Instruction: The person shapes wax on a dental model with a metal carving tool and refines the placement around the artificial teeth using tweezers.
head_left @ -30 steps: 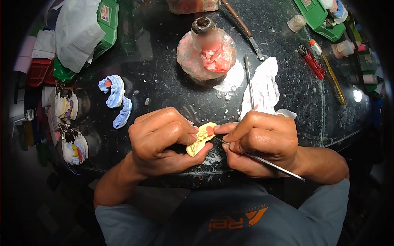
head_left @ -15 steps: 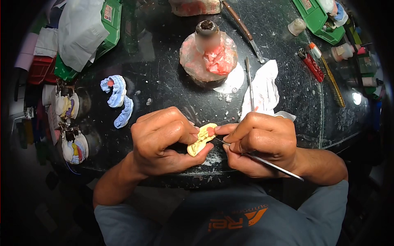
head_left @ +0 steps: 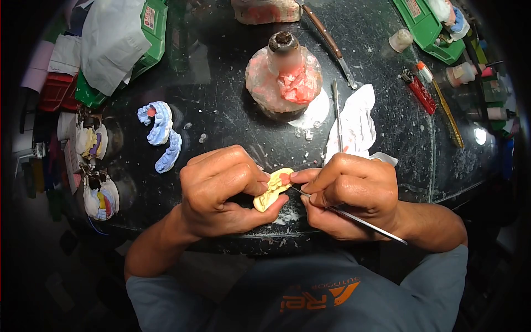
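Near the table's front edge, my left hand [head_left: 224,191] is closed around one side of a yellow dental model [head_left: 265,199]. A patch of pink wax [head_left: 285,179] lies on the model's upper part. My right hand [head_left: 354,196] pinches a thin metal wax carver [head_left: 362,222], its handle slanting down to the right. The carver's fine tip points at the model's right side by the pink wax; whether it touches cannot be made out. My right index fingertip rests at the model's edge.
An alcohol burner [head_left: 284,74] caked with pink wax stands ahead, a wood-handled knife [head_left: 326,39] behind it. Another metal tool [head_left: 337,116] lies on a white tissue [head_left: 357,122]. Blue dental models [head_left: 159,130] sit left, mounted models [head_left: 99,196] farther left. Green bins [head_left: 428,33] line the back.
The whole scene has shifted very slightly in view. Both hands keep their grips on the model and carver, with almost no visible movement.
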